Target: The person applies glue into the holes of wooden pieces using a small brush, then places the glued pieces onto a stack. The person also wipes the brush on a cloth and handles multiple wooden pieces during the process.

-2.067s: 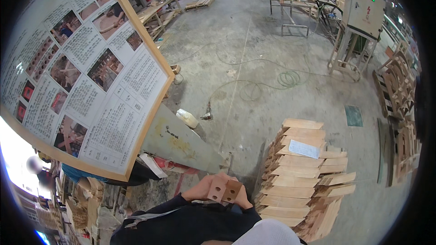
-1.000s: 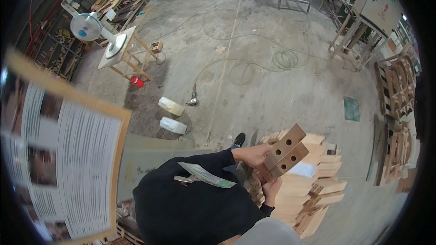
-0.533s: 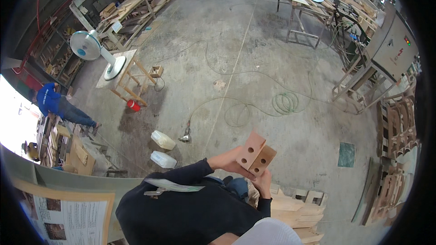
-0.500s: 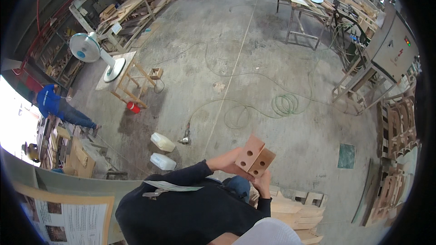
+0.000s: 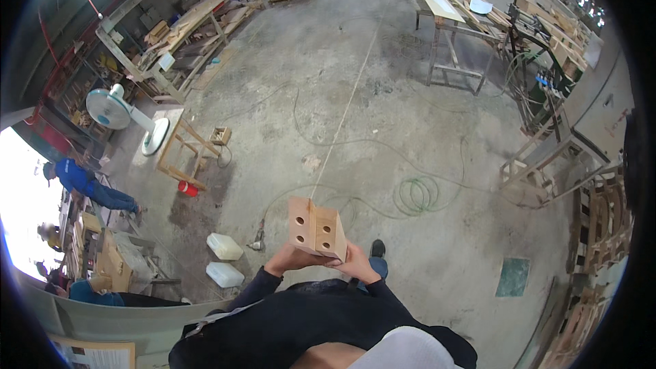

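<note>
Two reddish-brown wooden blocks (image 5: 315, 227) stand side by side in front of my body, their drilled ends facing up with two round holes showing in each. My left hand (image 5: 295, 258) grips them from the left and below. On the right, my right hand (image 5: 358, 264) is closed against the lower right side of the same blocks. The undersides of the blocks and some of my fingers are hidden.
A green hose (image 5: 417, 195) lies coiled on the floor ahead, with an air tool (image 5: 257, 240) beside two white jugs (image 5: 225, 247). At left, a fan (image 5: 109, 108) stands on a wooden stand. An electrical cabinet (image 5: 601, 123) is at right. People work at far left.
The blocks and both hands have shifted left in view, and the blocks stand more upright. My foot now shows ahead on the right. The stacked wood near my right side has left view.
</note>
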Available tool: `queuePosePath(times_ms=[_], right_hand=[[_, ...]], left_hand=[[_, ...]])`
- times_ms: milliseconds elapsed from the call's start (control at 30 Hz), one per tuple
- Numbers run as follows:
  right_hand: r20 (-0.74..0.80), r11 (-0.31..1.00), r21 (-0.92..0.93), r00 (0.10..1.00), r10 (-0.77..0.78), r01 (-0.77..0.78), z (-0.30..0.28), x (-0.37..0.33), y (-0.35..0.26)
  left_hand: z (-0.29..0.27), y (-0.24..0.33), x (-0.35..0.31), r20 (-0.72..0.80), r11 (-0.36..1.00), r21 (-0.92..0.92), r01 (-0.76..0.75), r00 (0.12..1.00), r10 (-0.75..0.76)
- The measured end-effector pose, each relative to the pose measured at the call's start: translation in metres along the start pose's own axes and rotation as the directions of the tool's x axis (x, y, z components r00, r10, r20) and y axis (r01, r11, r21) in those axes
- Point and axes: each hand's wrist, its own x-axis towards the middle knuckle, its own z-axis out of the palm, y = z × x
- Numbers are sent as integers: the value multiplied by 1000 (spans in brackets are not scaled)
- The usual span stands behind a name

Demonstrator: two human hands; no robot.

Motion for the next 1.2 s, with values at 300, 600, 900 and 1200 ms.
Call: queuePosePath(times_ms=[300,600,900,1200], right_hand=[[210,980,149,964,-163,133,-88,106,-9],[530,963,113,805,-265,243,-101,156,-56],[762,977,88,618,-192,194,-55,158,-77],[882,952,180,389,-268,248,44,120,-98]], left_hand=[[-8,41,96,-219,978,-92,187,954,-204],[-8,53,95,-444,941,-171,291,830,-337],[3,48,35,-641,896,-401,190,640,-423],[32,28,-95,-799,880,-458,124,376,-469]])
